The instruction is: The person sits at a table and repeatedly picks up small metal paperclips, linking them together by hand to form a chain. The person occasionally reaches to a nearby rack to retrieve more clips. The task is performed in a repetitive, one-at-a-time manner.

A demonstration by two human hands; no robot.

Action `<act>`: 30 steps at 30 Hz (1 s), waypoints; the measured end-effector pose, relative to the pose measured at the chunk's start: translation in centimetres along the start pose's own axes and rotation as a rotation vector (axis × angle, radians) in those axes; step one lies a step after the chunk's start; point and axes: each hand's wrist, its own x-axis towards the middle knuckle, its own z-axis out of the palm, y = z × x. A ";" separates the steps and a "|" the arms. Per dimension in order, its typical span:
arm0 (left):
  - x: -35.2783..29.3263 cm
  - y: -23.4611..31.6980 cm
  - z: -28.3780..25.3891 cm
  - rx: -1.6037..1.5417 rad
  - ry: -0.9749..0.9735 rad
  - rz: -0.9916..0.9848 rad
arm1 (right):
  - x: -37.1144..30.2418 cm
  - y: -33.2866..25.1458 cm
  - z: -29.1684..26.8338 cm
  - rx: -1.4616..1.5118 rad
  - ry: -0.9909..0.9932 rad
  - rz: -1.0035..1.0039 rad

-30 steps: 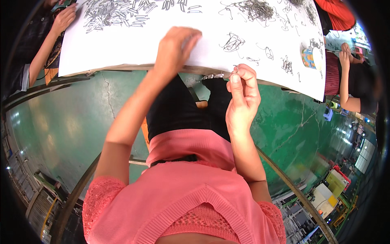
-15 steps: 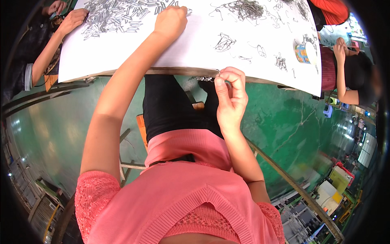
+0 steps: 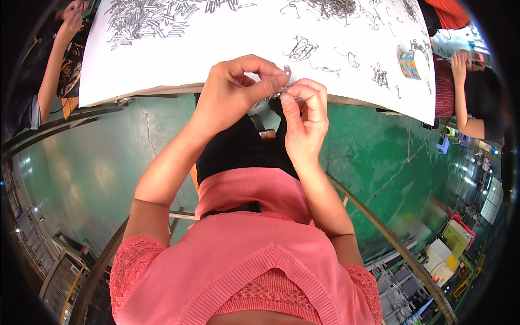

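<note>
Above the near table edge, my left hand (image 3: 230, 95) and my right hand (image 3: 306, 116) meet with their fingertips almost touching. Thumb and index finger of the left hand are pinched together, and what lies between them is too small to make out. My right hand is also closed in a pinch, on a thin metal wire hook mostly hidden by the fingers. Small shiny metal pieces (image 3: 269, 98) hang in a row by the fingertips. Beyond my left hand lies a pile of narrow metal clips (image 3: 143, 21) on the white tabletop (image 3: 238, 38).
Tangled dark wire hooks (image 3: 300, 50) lie in loose clumps, with a larger heap (image 3: 336, 6) farther back. A patterned paper cup (image 3: 413, 65) stands near the right edge. Co-workers' hands (image 3: 70, 20) show at the left, others (image 3: 460, 64) at the right. Wooden bars flank my legs.
My left hand has come back from the clip pile to my right hand, its fingers pinched. The right hand has hardly moved. The left co-worker's hand has withdrawn from the table.
</note>
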 end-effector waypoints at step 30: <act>-2.4 -2.2 0.4 0.260 0.110 0.392 | 25.7 8.9 1.8 -0.495 -0.599 0.341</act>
